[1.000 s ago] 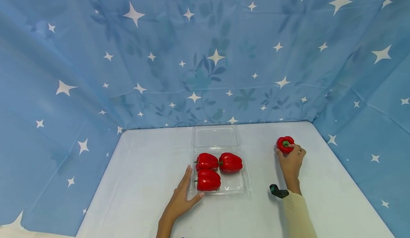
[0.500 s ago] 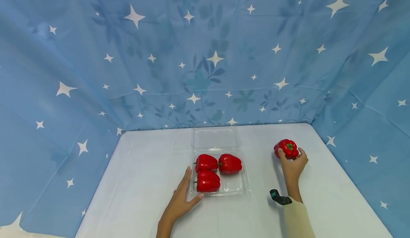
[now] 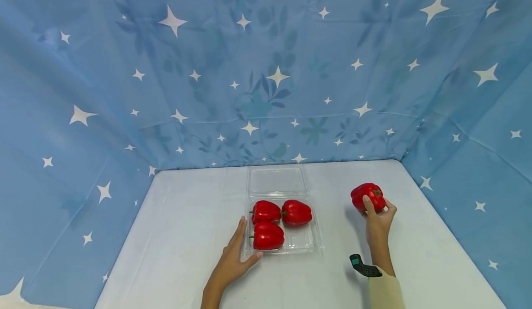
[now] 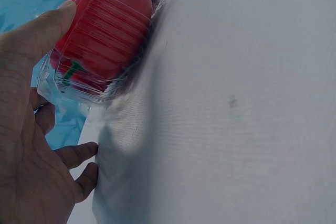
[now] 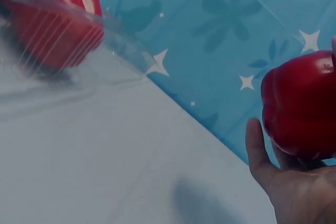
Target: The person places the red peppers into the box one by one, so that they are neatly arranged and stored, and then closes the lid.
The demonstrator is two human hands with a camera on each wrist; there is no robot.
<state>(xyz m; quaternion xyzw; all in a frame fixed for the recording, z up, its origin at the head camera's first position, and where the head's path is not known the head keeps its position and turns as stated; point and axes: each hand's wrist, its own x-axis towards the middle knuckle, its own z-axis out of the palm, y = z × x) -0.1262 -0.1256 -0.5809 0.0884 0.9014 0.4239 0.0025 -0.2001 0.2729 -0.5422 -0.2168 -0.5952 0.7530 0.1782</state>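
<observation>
My right hand (image 3: 379, 220) holds a red bell pepper (image 3: 365, 196) above the right side of the table, its green stem end tilted up and to the right. In the right wrist view, the fingers (image 5: 257, 148) lie under and beside this pepper (image 5: 302, 108). My left hand (image 3: 233, 259) rests at the near left corner of a clear plastic clamshell box (image 3: 301, 240), fingers fairly straight along its side. Its thumb (image 4: 55, 24) touches the box wall in the left wrist view. Three red bell peppers (image 3: 268, 236) lie on their sides in the box.
The box's clear lid (image 3: 277, 179) lies folded back toward the rear edge of the white table (image 3: 187, 216). Behind and on both sides hangs a blue curtain (image 3: 257, 69) with white stars. A black wrist-worn device (image 3: 363, 266) sits at the right sleeve (image 3: 386, 290).
My right hand has turned the bell pepper from stem-up to tilted on its side, lifted it off the table and brought it slightly nearer. My left hand has kept its place at the box.
</observation>
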